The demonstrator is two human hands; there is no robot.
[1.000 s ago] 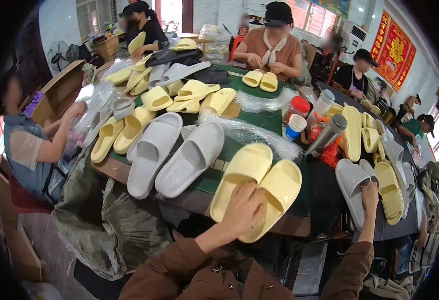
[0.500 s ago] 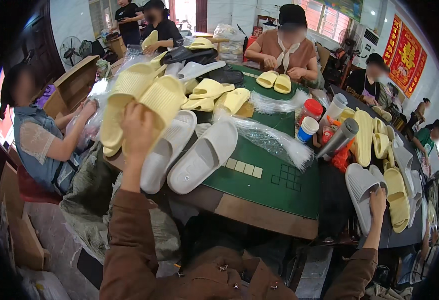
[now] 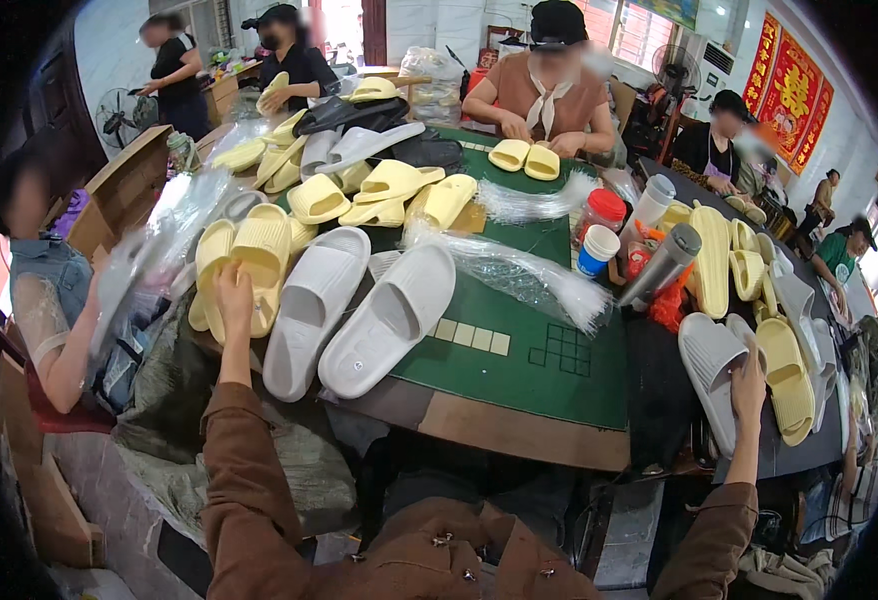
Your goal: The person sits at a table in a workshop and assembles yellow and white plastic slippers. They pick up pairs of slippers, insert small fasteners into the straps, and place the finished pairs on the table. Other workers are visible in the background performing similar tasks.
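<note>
Two hands are spread wide, each at a different pair of slides. The left hand (image 3: 234, 287) grasps a yellow pair (image 3: 262, 245) at the near left of the green tabletop (image 3: 519, 368), its fingers curled where the inner edges meet; that spot probably lets one hand manage both slides. Whether their soles bear fully on the surface is hidden. The right hand (image 3: 749, 378) is closed around the inner edges of a grey ribbed pair (image 3: 711, 355) at the near right, seemingly keeping the two slides together.

Just right of the yellow pair, two large grey slides (image 3: 396, 312) lie side by side, toes far and heels near, which likely leaves their openings easy to reach. On the far left, more yellow slides (image 3: 389, 180) are heaped loosely. Bundles of clear plastic strips (image 3: 519, 272) lie between that heap and the red-lidded jar (image 3: 604, 208) and tilted metal flask (image 3: 664, 265), which stand to the right, perhaps to stay out of the slides' way.
</note>
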